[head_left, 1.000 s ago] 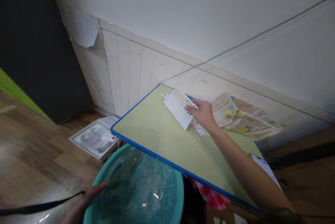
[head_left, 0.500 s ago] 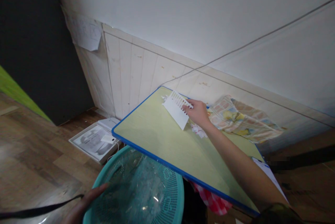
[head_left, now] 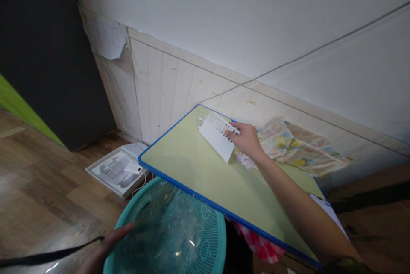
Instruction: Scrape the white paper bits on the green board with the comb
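Note:
My right hand (head_left: 246, 139) reaches across a pale green table with a blue edge (head_left: 192, 167) and grips a white plastic comb-toothed scraper (head_left: 218, 134), its lower edge resting on the tabletop near the far corner. Small white scraps (head_left: 245, 159) lie on the table just below that hand. My left hand (head_left: 104, 250) is at the bottom left, fingers curled over the rim of a teal perforated basket (head_left: 179, 231) held below the table's near edge; crumpled clear plastic lies inside it.
A patterned cloth (head_left: 297, 143) lies at the table's far right against the white panelled wall. A framed picture (head_left: 115, 170) lies flat on the wooden floor to the left. Red checked fabric (head_left: 262, 244) shows under the table. A black strap (head_left: 48, 254) crosses the bottom left.
The right hand and scraper shifted slightly along the far corner of the table and back. The left hand keeps its hold on the basket.

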`<state>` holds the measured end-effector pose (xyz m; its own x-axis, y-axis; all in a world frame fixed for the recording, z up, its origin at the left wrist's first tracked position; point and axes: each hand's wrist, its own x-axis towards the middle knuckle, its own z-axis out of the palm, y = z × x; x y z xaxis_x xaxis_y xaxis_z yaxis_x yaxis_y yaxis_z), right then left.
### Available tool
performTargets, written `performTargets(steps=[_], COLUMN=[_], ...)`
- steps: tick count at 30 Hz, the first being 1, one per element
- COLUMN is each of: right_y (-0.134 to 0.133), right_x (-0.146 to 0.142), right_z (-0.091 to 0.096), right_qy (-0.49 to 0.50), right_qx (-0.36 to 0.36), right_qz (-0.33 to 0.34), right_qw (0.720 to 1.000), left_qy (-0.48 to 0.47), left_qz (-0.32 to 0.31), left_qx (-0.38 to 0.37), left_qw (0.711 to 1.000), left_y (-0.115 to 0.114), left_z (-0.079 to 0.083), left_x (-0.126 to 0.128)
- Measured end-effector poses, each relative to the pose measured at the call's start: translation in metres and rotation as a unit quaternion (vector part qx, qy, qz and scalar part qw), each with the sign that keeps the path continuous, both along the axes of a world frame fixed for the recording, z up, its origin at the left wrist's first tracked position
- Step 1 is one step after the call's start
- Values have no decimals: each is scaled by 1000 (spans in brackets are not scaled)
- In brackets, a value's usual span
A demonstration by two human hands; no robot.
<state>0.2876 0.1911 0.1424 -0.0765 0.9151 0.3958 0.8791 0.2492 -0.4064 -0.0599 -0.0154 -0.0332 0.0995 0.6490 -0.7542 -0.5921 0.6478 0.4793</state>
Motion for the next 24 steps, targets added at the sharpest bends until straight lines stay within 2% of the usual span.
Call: performTargets(steps=[8,12,17,24], right_y=[-1,7,15,-15], right_x=[8,8,-7,-20], right_z=[-6,-12,-21,-22], right_qy=[28,50,19,-32], right_qx=[-29,7,28,21], right_qz=[22,25,53,68], right_qw=[999,998,998,997], left_qy=[2,13,10,13], left_qz=[3,19,10,9], left_qx=[-9,14,14,12], left_qw=[1000,1000,1000,1000], left_y=[-2,-2,0,1], left_z=[-5,-6,-2,7], left_x=[-3,-7,-8,-3])
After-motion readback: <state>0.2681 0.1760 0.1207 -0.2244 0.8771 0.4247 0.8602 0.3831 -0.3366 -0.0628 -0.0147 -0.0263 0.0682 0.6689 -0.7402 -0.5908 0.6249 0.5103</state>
